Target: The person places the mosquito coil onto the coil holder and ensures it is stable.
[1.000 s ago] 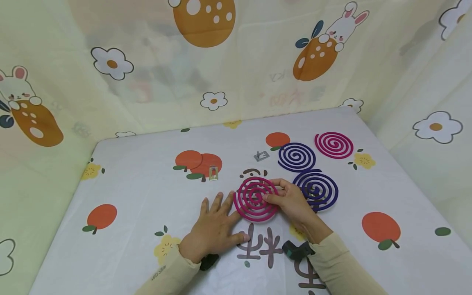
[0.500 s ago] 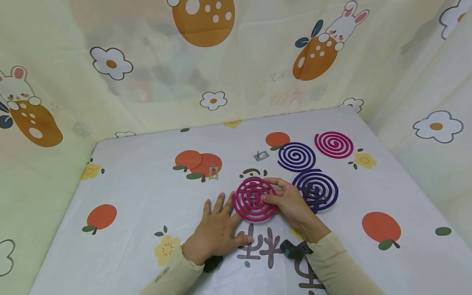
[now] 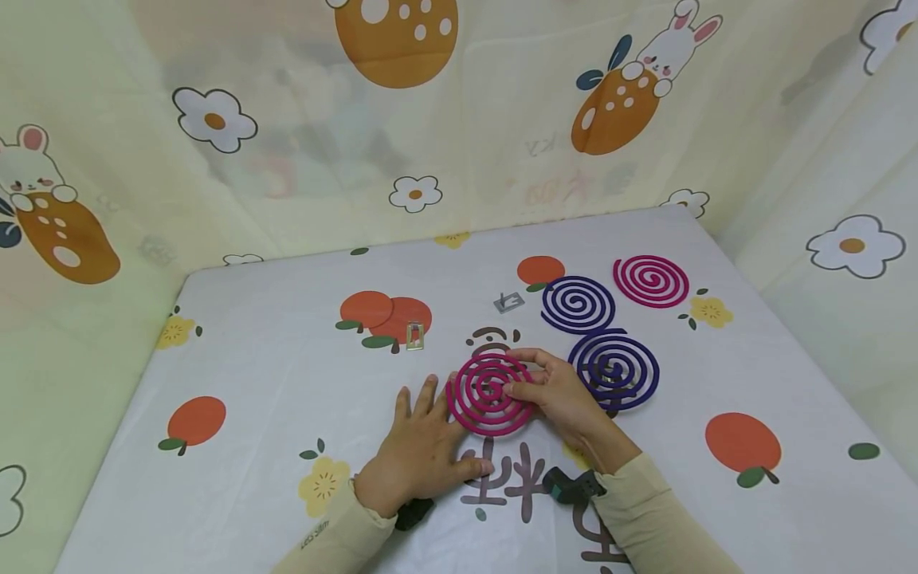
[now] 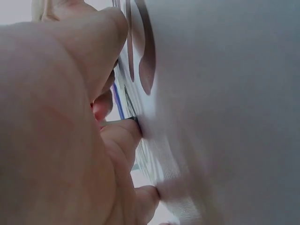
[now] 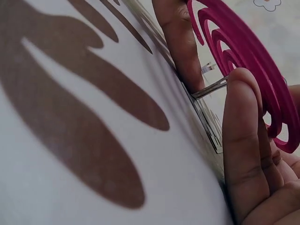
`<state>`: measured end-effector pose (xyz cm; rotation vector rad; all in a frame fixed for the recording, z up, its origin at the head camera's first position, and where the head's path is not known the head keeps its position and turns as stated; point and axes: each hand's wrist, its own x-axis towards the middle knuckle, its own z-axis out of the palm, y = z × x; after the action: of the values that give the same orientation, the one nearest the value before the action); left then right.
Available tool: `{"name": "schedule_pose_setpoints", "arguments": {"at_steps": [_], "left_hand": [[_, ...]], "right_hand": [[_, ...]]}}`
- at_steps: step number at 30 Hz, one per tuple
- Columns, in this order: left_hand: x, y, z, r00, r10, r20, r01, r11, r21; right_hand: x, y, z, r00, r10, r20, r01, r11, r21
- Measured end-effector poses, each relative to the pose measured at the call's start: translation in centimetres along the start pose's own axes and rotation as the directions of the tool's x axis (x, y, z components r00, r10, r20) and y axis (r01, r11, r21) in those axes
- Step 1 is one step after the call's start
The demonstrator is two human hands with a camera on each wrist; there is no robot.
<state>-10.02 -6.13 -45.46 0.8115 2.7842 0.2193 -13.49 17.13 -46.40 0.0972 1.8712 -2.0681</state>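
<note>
My right hand [image 3: 570, 402] pinches a pink mosquito coil [image 3: 492, 389] near its middle, fingers at its right side. Below the coil, in the right wrist view, a small metal coil stand [image 5: 209, 125] lies on the table, its prong tilted up toward the coil's centre. A fingertip of my left hand [image 3: 419, 454] presses at the stand's base. That hand lies palm down with fingers spread, its fingertips on the tablecloth in the left wrist view. In the head view the pink coil overlaps the left index finger and hides the stand.
Two dark blue coils [image 3: 577, 304] lie to the right, the nearer with metal showing at its centre. Another pink coil [image 3: 652, 279] is at the back right. Behind the hands lie a silver stand [image 3: 508, 302] and a gold-toned one [image 3: 415, 336]. Patterned curtains surround the table.
My right hand has carried the pink coil slightly left and a little toward me. My left hand shifted slightly right early on, then stayed in place.
</note>
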Motion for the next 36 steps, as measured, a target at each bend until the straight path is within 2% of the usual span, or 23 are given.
{"name": "schedule_pose_setpoints", "arguments": {"at_steps": [10,15,26,36], "left_hand": [[0.0,0.1,0.0,1.0,-0.002,-0.003,0.002,1.0,0.024],[0.0,0.1,-0.1,1.0,-0.004,0.002,0.004,0.999,0.031],[0.1,0.1,0.0,1.0,-0.012,0.011,0.011,1.0,0.023],[0.0,0.0,0.1,1.0,-0.004,0.004,0.004,1.0,0.022]], "right_hand": [[0.1,0.2,0.6,1.0,-0.006,-0.006,0.006,1.0,0.014],[0.2,0.3,0.8,0.999,-0.007,-0.032,0.006,1.0,-0.016],[0.5,0.2,1.6,0.995,-0.034,-0.089,0.034,0.999,-0.009],[0.5,0.3,1.7,0.993,-0.024,-0.118,0.024,1.0,-0.005]]}}
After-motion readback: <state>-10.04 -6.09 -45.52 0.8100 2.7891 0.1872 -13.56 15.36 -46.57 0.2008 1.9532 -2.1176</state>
